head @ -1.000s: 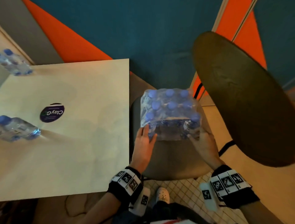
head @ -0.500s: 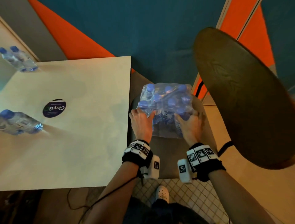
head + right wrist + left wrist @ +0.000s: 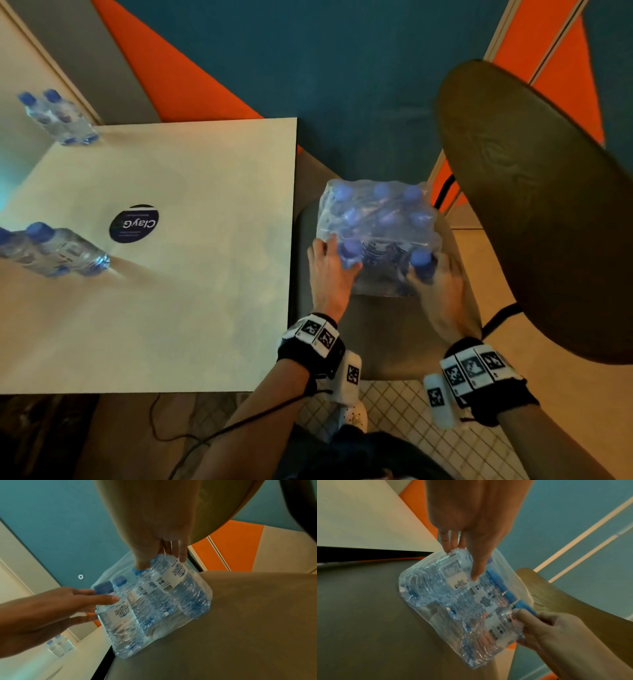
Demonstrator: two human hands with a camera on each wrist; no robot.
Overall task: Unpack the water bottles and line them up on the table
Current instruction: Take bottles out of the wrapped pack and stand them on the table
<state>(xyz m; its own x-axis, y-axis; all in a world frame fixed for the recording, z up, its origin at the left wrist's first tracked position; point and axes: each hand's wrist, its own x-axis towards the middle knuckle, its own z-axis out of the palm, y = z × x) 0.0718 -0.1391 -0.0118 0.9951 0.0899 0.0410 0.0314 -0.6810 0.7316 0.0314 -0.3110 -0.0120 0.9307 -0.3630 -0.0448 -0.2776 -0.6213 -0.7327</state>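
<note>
A shrink-wrapped pack of water bottles (image 3: 376, 226) with blue caps stands on a grey chair seat (image 3: 394, 339). The wrap looks open on its near side. My left hand (image 3: 334, 260) grips the near-left bottle (image 3: 118, 618), thumb on its front and fingers behind. My right hand (image 3: 430, 272) is curled round the top of the near-right bottle (image 3: 178, 580). Two bottles (image 3: 63, 120) stand at the far left of the pale table (image 3: 205, 308), and two more bottles (image 3: 58, 248) stand at its left edge.
The chair's dark curved back (image 3: 548, 212) rises close on the right of the pack. The table edge (image 3: 291, 240) runs just left of the seat. A round dark sticker (image 3: 134, 223) lies on the table. A cable (image 3: 212, 435) hangs from my left wrist.
Both hands moved from the pack's near face to its near corners, and each has closed round a corner bottle. The bottles on the table have not moved.
</note>
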